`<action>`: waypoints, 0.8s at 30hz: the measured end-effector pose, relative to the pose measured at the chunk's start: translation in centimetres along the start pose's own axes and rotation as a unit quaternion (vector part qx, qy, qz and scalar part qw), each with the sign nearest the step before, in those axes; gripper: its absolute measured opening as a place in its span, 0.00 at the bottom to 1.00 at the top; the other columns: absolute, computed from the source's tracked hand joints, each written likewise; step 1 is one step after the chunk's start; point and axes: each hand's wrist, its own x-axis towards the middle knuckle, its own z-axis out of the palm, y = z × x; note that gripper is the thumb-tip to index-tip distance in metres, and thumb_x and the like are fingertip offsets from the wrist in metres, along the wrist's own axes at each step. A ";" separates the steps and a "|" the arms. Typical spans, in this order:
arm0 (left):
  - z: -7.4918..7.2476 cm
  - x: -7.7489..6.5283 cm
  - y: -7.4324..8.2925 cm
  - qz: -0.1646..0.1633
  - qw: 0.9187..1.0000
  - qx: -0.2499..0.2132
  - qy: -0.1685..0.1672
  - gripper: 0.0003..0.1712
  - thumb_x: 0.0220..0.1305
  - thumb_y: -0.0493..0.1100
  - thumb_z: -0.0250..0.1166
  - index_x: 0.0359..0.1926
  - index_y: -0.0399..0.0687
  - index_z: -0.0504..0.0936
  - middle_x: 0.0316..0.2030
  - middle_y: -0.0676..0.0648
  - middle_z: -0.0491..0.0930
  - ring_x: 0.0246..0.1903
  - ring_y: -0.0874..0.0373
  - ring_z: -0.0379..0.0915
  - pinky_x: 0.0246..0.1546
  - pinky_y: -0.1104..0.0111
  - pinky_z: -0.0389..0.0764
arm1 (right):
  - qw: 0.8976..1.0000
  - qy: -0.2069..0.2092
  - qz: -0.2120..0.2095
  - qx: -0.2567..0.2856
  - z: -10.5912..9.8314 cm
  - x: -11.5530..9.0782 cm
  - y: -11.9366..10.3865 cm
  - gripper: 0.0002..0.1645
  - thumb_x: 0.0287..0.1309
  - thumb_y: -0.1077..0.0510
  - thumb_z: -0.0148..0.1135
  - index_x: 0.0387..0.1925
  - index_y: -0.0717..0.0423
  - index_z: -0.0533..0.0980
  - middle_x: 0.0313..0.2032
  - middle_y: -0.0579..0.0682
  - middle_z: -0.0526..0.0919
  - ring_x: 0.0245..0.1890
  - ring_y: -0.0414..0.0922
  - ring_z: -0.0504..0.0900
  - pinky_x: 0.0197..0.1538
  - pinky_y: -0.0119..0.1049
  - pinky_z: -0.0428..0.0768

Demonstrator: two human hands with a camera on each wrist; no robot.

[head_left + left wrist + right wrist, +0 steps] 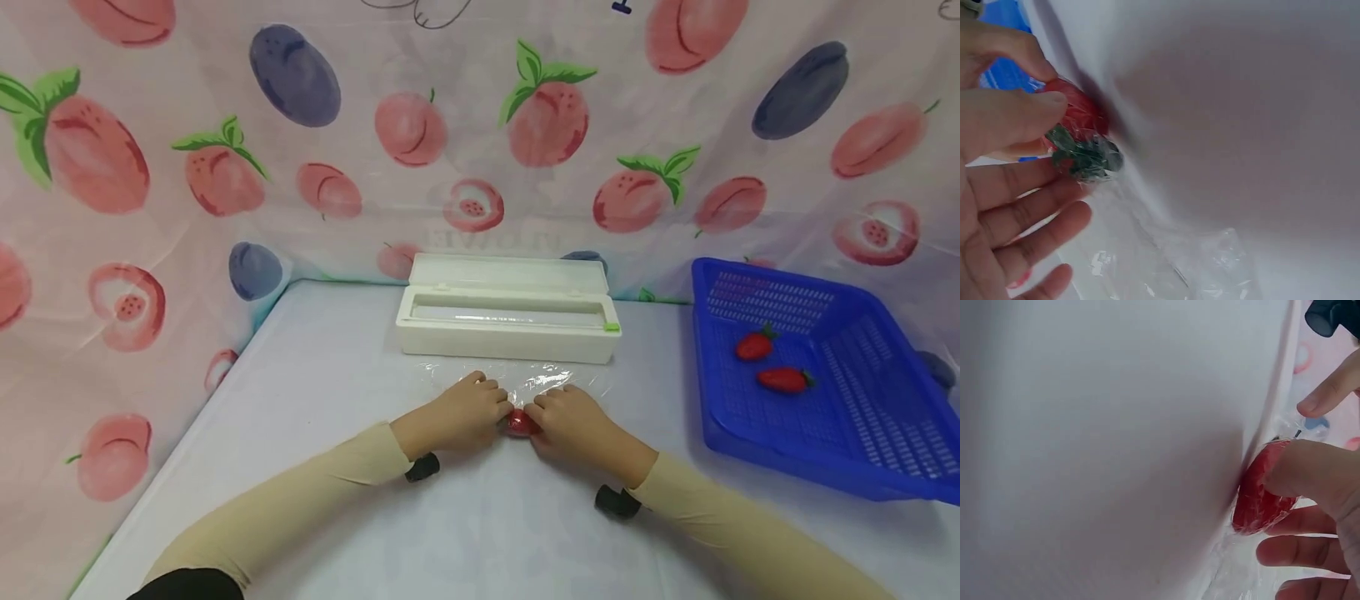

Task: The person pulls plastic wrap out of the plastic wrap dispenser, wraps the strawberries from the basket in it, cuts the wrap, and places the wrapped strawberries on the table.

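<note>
A red strawberry in clear cling film lies on the white table between the two hands. The left hand pinches its leafy end, thumb in front and fingers behind; in the left wrist view green leaves show through the film. At the other end the right hand grips the fruit, its thumb pressed on the red side in the right wrist view. Loose cling film spreads, wrinkled and shiny, from the fruit toward the box behind.
A white cling film box with its lid raised stands just beyond the hands. To the right is a blue plastic basket holding two strawberries. A fruit-print cloth hangs at the back and left.
</note>
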 end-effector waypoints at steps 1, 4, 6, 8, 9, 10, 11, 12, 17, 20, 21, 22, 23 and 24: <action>-0.1 -0.2 0.3 -0.005 1.000 -0.004 -0.001 0.18 0.55 0.51 0.63 0.46 0.51 0.80 0.42 0.53 0.81 0.43 0.58 0.75 0.50 0.63 0.73 | 1.000 0.000 0.001 0.004 -0.1 -0.2 -0.2 0.12 0.42 0.50 0.66 0.28 0.53 0.77 0.23 0.46 0.81 0.25 0.44 0.79 0.27 0.37 0.74; -0.1 -0.6 1.0 -0.033 0.999 -0.005 0.008 0.19 0.56 0.55 0.63 0.46 0.52 0.80 0.42 0.54 0.81 0.45 0.58 0.74 0.52 0.63 0.72 | 1.000 0.000 0.001 0.010 -0.2 -0.6 -0.5 0.12 0.42 0.50 0.66 0.28 0.53 0.77 0.23 0.45 0.81 0.25 0.43 0.79 0.27 0.37 0.73; -0.1 -0.7 1.5 -0.052 0.998 0.000 0.028 0.18 0.56 0.56 0.64 0.45 0.53 0.80 0.40 0.54 0.80 0.44 0.58 0.74 0.51 0.63 0.72 | 1.000 0.000 0.000 0.013 -0.2 -0.7 -0.5 0.12 0.42 0.50 0.66 0.28 0.52 0.77 0.22 0.44 0.81 0.24 0.42 0.78 0.26 0.36 0.71; 0.1 -0.6 2.0 -0.064 0.997 0.006 0.043 0.17 0.55 0.56 0.64 0.43 0.54 0.80 0.38 0.55 0.80 0.43 0.58 0.73 0.50 0.64 0.72 | 1.000 0.000 0.000 0.018 -0.3 -0.8 -0.5 0.12 0.41 0.50 0.66 0.26 0.52 0.76 0.21 0.44 0.80 0.23 0.41 0.77 0.26 0.35 0.70; 0.1 -0.6 2.2 -0.067 0.996 0.008 0.049 0.17 0.55 0.56 0.64 0.42 0.54 0.80 0.37 0.55 0.80 0.42 0.58 0.73 0.50 0.65 0.72 | 1.000 -0.001 0.003 0.024 -0.3 -0.8 -0.5 0.11 0.41 0.50 0.65 0.25 0.52 0.76 0.21 0.43 0.79 0.23 0.41 0.76 0.26 0.35 0.69; 0.1 -0.6 2.4 -0.069 0.996 0.005 0.052 0.16 0.55 0.55 0.65 0.41 0.53 0.81 0.36 0.54 0.80 0.41 0.58 0.74 0.49 0.65 0.72 | 1.000 -0.002 0.006 0.030 -0.2 -0.8 -0.5 0.11 0.41 0.50 0.65 0.25 0.51 0.75 0.21 0.43 0.79 0.23 0.40 0.76 0.26 0.35 0.69; 0.1 -0.5 2.5 -0.070 0.996 -0.001 0.052 0.16 0.55 0.55 0.65 0.40 0.52 0.81 0.36 0.54 0.80 0.40 0.58 0.74 0.48 0.65 0.72 | 0.999 -0.004 0.009 0.037 -0.3 -0.8 -0.4 0.10 0.41 0.50 0.65 0.25 0.51 0.75 0.21 0.43 0.78 0.23 0.40 0.76 0.26 0.35 0.68; 0.1 -0.5 2.6 -0.073 0.996 -0.009 0.047 0.16 0.54 0.54 0.65 0.40 0.52 0.81 0.35 0.54 0.80 0.39 0.58 0.74 0.48 0.65 0.72 | 0.999 -0.006 0.014 0.046 -0.2 -0.7 -0.4 0.09 0.41 0.51 0.64 0.24 0.51 0.75 0.20 0.43 0.77 0.23 0.40 0.76 0.26 0.35 0.68; -0.1 -0.4 2.6 -0.098 0.993 -0.072 0.001 0.21 0.55 0.55 0.66 0.45 0.48 0.80 0.39 0.51 0.81 0.41 0.57 0.76 0.50 0.63 0.73 | 0.994 -0.027 0.043 0.101 -0.1 -0.7 -0.2 0.09 0.45 0.52 0.62 0.28 0.52 0.79 0.24 0.43 0.77 0.27 0.40 0.74 0.30 0.35 0.72; 0.0 -0.3 2.5 -0.108 0.989 -0.098 -0.012 0.23 0.55 0.55 0.66 0.47 0.47 0.79 0.40 0.51 0.82 0.42 0.57 0.76 0.51 0.62 0.73 | 0.985 -0.047 0.067 0.149 0.0 -0.6 -0.1 0.11 0.48 0.53 0.62 0.33 0.53 0.81 0.28 0.44 0.79 0.29 0.39 0.75 0.34 0.35 0.75; 0.1 -0.3 2.4 -0.110 0.988 -0.105 -0.011 0.22 0.55 0.55 0.67 0.46 0.47 0.79 0.40 0.51 0.82 0.42 0.57 0.76 0.51 0.62 0.73 | 0.982 -0.053 0.077 0.163 0.0 -0.6 -0.1 0.11 0.50 0.53 0.61 0.34 0.54 0.82 0.29 0.44 0.79 0.30 0.39 0.75 0.35 0.36 0.76; 0.3 -0.2 2.4 -0.112 0.988 -0.108 -0.008 0.22 0.55 0.55 0.66 0.46 0.47 0.79 0.39 0.51 0.82 0.41 0.57 0.76 0.51 0.62 0.73 | 0.980 -0.055 0.084 0.173 0.1 -0.6 0.0 0.12 0.51 0.54 0.61 0.36 0.54 0.82 0.30 0.44 0.80 0.31 0.39 0.76 0.36 0.37 0.77; 0.4 -0.1 2.3 -0.114 0.987 -0.111 -0.005 0.21 0.55 0.54 0.66 0.45 0.47 0.80 0.39 0.51 0.82 0.41 0.57 0.77 0.50 0.62 0.73 | 0.978 -0.057 0.093 0.180 0.2 -0.5 0.0 0.13 0.52 0.53 0.61 0.37 0.54 0.82 0.32 0.44 0.80 0.32 0.40 0.76 0.38 0.37 0.77; 0.5 -0.1 2.2 -0.115 0.987 -0.114 -0.002 0.21 0.55 0.54 0.67 0.45 0.47 0.80 0.38 0.51 0.83 0.40 0.58 0.77 0.50 0.62 0.73 | 0.976 -0.056 0.100 0.186 0.2 -0.5 0.0 0.13 0.52 0.53 0.61 0.39 0.54 0.81 0.33 0.45 0.80 0.33 0.40 0.76 0.39 0.38 0.77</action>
